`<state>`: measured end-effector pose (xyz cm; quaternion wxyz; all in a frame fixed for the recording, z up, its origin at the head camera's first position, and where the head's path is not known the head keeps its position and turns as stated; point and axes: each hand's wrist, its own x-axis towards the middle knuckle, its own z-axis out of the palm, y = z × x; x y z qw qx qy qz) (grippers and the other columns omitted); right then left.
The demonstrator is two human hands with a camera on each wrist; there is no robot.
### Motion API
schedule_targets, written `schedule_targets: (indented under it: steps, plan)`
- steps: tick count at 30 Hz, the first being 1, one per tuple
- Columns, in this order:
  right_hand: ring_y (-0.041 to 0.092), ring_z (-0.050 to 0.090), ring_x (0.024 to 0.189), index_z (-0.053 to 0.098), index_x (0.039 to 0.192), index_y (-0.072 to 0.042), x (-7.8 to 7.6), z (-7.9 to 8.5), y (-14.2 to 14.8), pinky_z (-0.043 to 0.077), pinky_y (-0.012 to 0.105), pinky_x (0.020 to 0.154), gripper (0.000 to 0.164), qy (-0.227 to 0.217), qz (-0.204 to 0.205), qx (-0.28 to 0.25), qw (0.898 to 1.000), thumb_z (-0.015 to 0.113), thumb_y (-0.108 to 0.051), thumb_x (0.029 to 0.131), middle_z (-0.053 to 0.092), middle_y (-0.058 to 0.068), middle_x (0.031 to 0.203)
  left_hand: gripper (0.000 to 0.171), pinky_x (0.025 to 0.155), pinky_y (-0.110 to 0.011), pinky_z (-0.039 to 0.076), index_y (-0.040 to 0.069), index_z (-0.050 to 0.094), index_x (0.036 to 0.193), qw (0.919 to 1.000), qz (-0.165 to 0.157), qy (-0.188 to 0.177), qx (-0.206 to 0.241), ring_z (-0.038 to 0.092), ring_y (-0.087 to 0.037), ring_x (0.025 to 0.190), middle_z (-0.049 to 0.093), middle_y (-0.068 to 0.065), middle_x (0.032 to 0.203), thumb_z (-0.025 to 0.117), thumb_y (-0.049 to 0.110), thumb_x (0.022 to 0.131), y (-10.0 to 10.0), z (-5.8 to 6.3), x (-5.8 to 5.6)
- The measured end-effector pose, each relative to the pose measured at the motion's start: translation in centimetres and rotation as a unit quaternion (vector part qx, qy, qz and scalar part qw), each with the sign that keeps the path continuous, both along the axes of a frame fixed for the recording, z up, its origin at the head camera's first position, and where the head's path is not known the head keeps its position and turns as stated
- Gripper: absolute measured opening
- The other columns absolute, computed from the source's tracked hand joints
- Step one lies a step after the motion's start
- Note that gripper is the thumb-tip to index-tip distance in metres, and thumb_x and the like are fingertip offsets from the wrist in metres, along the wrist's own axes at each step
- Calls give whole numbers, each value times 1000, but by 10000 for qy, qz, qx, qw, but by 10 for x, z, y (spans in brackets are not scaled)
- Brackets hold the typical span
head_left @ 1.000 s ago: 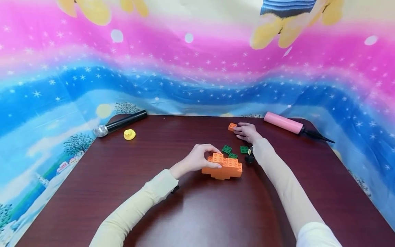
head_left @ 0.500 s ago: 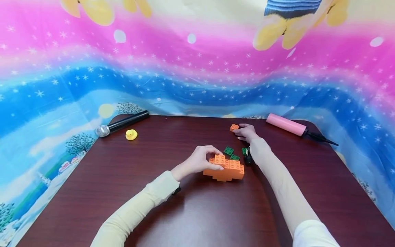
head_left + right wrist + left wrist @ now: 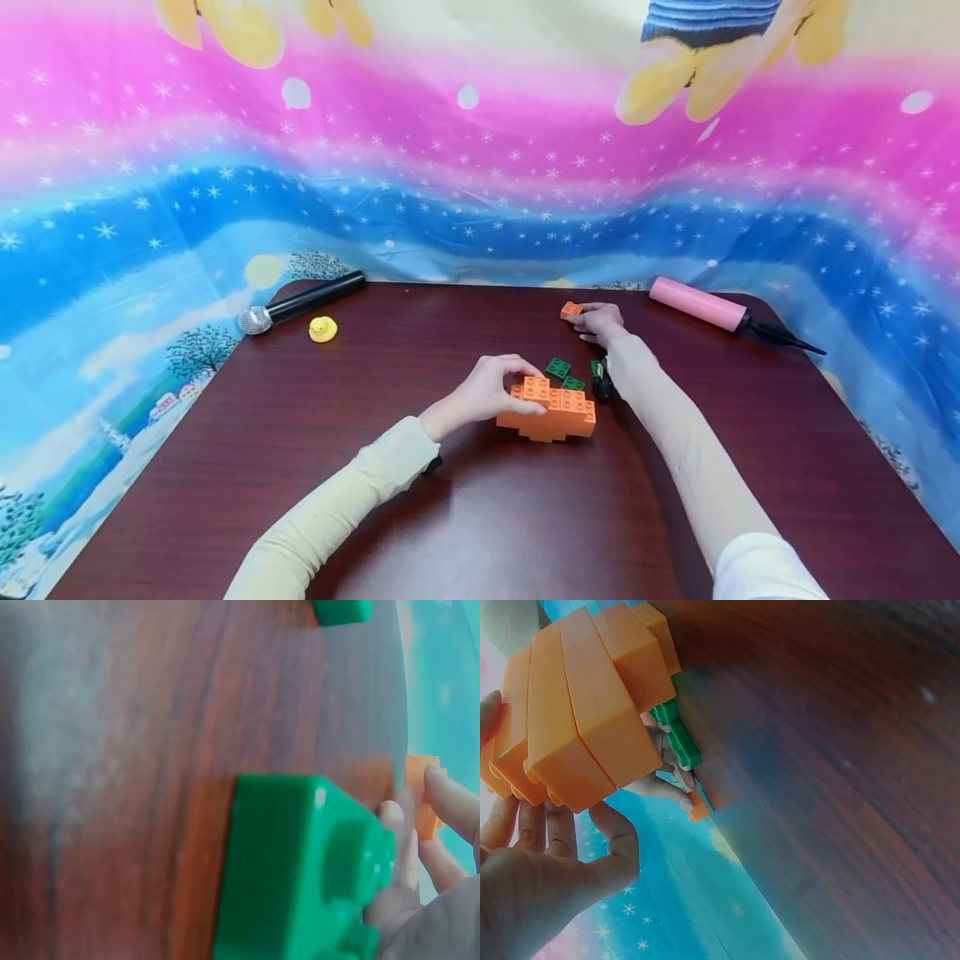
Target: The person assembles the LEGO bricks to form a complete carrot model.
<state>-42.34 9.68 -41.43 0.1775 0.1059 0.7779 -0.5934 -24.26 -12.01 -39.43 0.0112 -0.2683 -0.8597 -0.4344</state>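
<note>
Pinching the orange brick point(image 3: 569, 310) near the table's far edge point(image 3: 465, 293), the right hand point(image 3: 602, 321) could bump it off; the left hand point(image 3: 486, 392) holds a narrow-bottomed stack point(image 3: 558, 422) that could tip.

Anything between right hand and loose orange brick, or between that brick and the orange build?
Right hand to loose orange brick: nothing visible; they touch. Brick to orange build: two green bricks lie on the table just behind the build, probably low enough to clear.
</note>
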Motion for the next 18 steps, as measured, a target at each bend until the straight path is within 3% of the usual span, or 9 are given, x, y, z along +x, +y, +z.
schedule_targets:
  steps: [5, 6, 9, 12, 13, 14, 18]
  plan:
    - [27, 56, 123, 39, 146, -12, 4, 5, 4, 52, 36, 91, 59, 51, 181, -297, 9994, 63, -12, 92, 50, 14, 142, 38, 74, -28, 51, 13, 71, 106, 10000, 14, 49, 9, 55, -11, 84, 69, 1, 100, 83, 27, 74, 0, -1, 1]
    - [27, 57, 121, 39, 146, -10, 5, 7, 5, 53, 36, 91, 59, 91, 228, -349, 9991, 63, -11, 92, 56, 13, 135, 38, 74, -27, 51, 13, 71, 106, 10000, 18, 71, 11, 55, -11, 84, 69, 1, 100, 84, 27, 73, 1, -1, 0]
    - [19, 68, 100, 41, 143, -5, 7, 15, 9, 52, 35, 92, 57, 208, 371, -521, 9977, 64, -8, 91, 67, 11, 119, 38, 75, -29, 52, 13, 71, 106, 9999, 14, 83, 55, 55, -12, 84, 69, 1, 100, 84, 26, 73, 1, -2, 0]
    - [8, 69, 80, 43, 140, -1, 13, 24, 11, 50, 37, 94, 56, 457, 575, -496, 9961, 66, -8, 89, 71, 2, 96, 38, 75, -32, 52, 12, 71, 106, 9999, -11, 65, 98, 55, -12, 83, 69, -1, 100, 84, 26, 73, 0, -1, -1]
    - [6, 69, 77, 44, 139, 0, 16, 28, 11, 49, 38, 95, 56, 539, 676, -484, 9951, 67, -9, 89, 71, 3, 96, 38, 75, -34, 53, 12, 71, 106, 9999, -8, 45, 103, 55, -12, 83, 69, -1, 100, 84, 26, 73, 0, -1, -1]
    - [8, 69, 79, 45, 138, 1, 19, 31, 11, 48, 40, 96, 56, 646, 771, -479, 9938, 68, -9, 88, 70, 1, 91, 39, 74, -33, 53, 11, 71, 106, 9999, -9, 26, 112, 55, -12, 82, 69, -1, 100, 84, 26, 73, 0, -1, -1]
    - [15, 70, 89, 47, 136, 3, 41, 43, 9, 47, 46, 97, 54, 961, 1270, -375, 9865, 68, -10, 88, 69, 6, 101, 39, 75, -37, 53, 10, 71, 106, 9999, -34, -4, 140, 55, -13, 82, 70, -2, 101, 84, 25, 73, 1, -1, -2]
